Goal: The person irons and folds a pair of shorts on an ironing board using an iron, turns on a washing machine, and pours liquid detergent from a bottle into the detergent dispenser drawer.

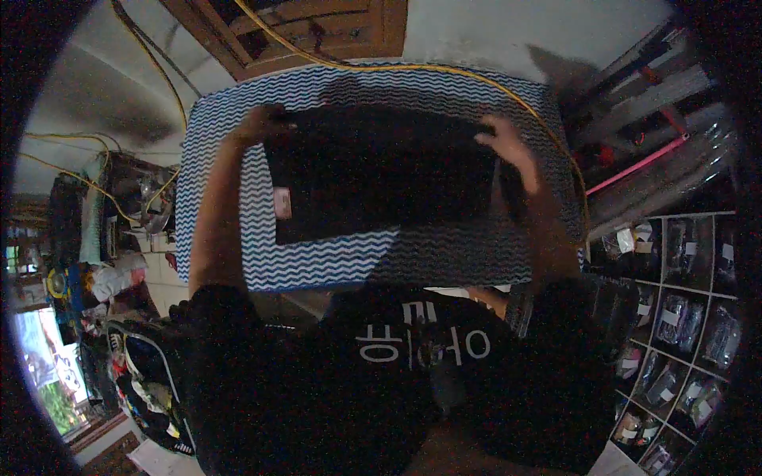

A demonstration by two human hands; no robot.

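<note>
A black piece of fabric [381, 170] lies spread over a table covered with a blue-and-white zigzag cloth [262, 270]. A small pale tag [282, 203] shows at the fabric's left edge. At its upper left corner is my left hand [266, 125], its fingers closed on the dark edge. My right hand [506, 140] is at the upper right corner, with thumb and fingers closed at the fabric's edge. Both arms reach forward on either side of the fabric.
A yellow cable [444, 69] runs across the table's far edge and down its right side. At the right stands a compartment shelf [661, 284] with bagged items. A pink bar [635, 168] is at the upper right. An open bag [151, 381] sits at lower left.
</note>
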